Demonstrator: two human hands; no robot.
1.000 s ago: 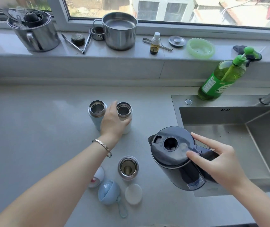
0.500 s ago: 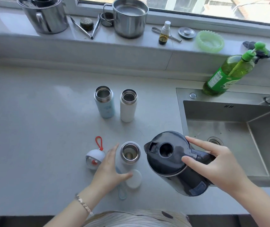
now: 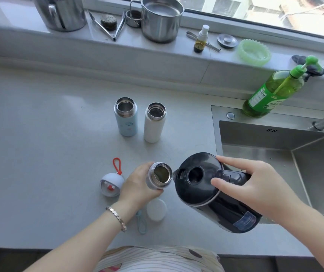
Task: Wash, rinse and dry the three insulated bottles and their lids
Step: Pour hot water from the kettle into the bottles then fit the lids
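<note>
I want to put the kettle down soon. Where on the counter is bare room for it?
The widest bare counter lies left of the blue bottle and the red-looped lid. A smaller patch lies between the white bottle and the sink rim. Crowded: around the left hand, by the white lid, and the windowsill.

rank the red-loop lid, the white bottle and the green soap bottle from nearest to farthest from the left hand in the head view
From the left hand, which grips the third bottle:
1. red-loop lid, right beside the hand, on its left
2. white bottle, standing farther back, slightly right
3. green soap bottle, far off to the back right
</note>
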